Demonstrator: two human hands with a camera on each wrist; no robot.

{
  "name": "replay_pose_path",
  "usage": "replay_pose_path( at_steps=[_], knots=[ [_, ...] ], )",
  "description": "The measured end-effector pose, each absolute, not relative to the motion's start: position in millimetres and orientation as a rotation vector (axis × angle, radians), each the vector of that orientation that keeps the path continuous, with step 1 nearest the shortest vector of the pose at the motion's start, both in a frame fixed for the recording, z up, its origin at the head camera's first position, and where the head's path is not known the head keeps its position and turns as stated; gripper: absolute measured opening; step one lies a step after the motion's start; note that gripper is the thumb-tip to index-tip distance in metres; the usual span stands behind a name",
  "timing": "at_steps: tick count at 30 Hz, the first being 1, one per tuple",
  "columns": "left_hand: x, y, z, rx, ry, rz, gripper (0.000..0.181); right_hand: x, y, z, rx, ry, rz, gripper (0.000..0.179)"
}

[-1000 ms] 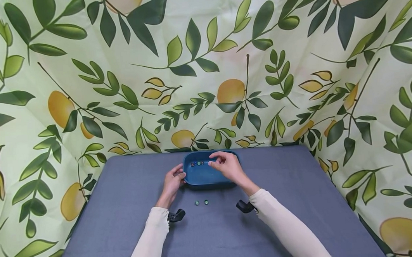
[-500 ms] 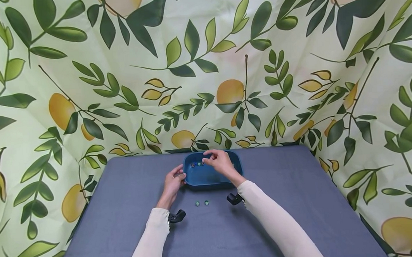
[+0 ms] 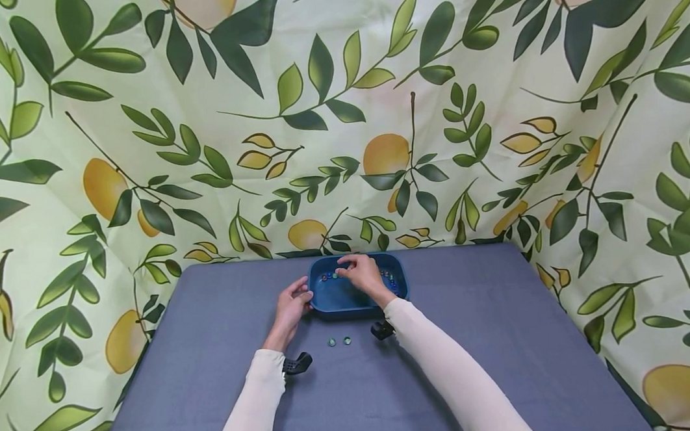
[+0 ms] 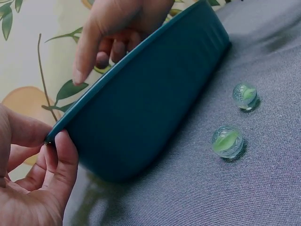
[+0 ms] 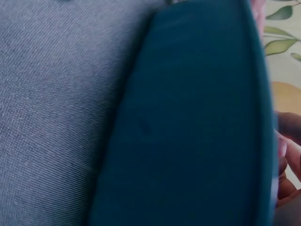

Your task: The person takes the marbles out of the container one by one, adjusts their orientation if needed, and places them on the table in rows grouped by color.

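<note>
A blue plastic bin (image 3: 350, 313) stands at the far side of the table. My left hand (image 3: 290, 309) pinches its left rim between thumb and fingers, as the left wrist view shows on the bin wall (image 4: 136, 108). Over the bin's inside reaches my right hand (image 3: 362, 276), its thumb and index finger spread apart by the marbles (image 3: 325, 278) at the back left; whether it touches one is hard to tell. More marbles (image 3: 391, 282) lie inside at the right, partly hidden by that hand. Two clear marbles with green swirls (image 4: 228, 141) rest on the cloth before the bin.
A grey-blue cloth (image 3: 223, 352) covers the table. Behind it hangs a leaf-and-fruit patterned curtain (image 3: 343, 189), close to the bin's back edge. A black wrist camera (image 3: 297, 363) juts from the left wrist, another (image 3: 381, 331) from the right, near the bin's front.
My right hand has moved left and slightly down inside the bin towards the left marbles, uncovering the right-hand marbles. My left hand has stayed on the rim.
</note>
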State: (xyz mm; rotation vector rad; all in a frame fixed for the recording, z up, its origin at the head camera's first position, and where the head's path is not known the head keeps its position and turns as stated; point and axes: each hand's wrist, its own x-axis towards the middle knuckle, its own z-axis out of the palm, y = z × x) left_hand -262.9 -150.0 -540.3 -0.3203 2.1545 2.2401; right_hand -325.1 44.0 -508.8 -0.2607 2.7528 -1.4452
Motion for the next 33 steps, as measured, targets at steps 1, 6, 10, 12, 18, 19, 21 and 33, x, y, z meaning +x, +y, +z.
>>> replay_pose_path(
  at_steps=[1,6,10,12,18,19,21,33],
  knots=[
    [-262.9,-150.2,-540.3,-0.318,2.156,2.241,0.047,-326.0,43.6,-510.3,-0.256,2.755,-1.432,0.027],
    [-261.9,-149.6,-540.8,-0.301,2.163,2.242,0.048,-330.4,41.7,-517.6,-0.236,2.779,-1.387,0.027],
    [-261.6,-149.6,-541.9,-0.306,2.169,2.231,0.047,-333.8,39.8,-523.2,-0.212,2.783,-1.366,0.026],
    [-261.7,-150.1,-542.4,-0.314,2.171,2.227,0.047,-335.1,38.1,-525.2,-0.213,2.779,-1.355,0.027],
    [-262.6,-150.6,-542.4,-0.311,2.174,2.234,0.047,-337.5,33.6,-529.1,-0.181,2.768,-1.323,0.028],
    [-262.6,-150.3,-542.4,-0.308,2.172,2.236,0.046,-337.8,33.5,-530.1,-0.171,2.766,-1.322,0.028],
    [-262.6,-149.9,-541.9,-0.303,2.17,2.24,0.047,-338.5,33.1,-531.9,-0.162,2.771,-1.305,0.028],
    [-262.5,-151.0,-541.2,-0.293,2.146,2.25,0.047,-345.6,26.3,-538.3,-0.167,2.863,-1.133,0.026]
  ],
)
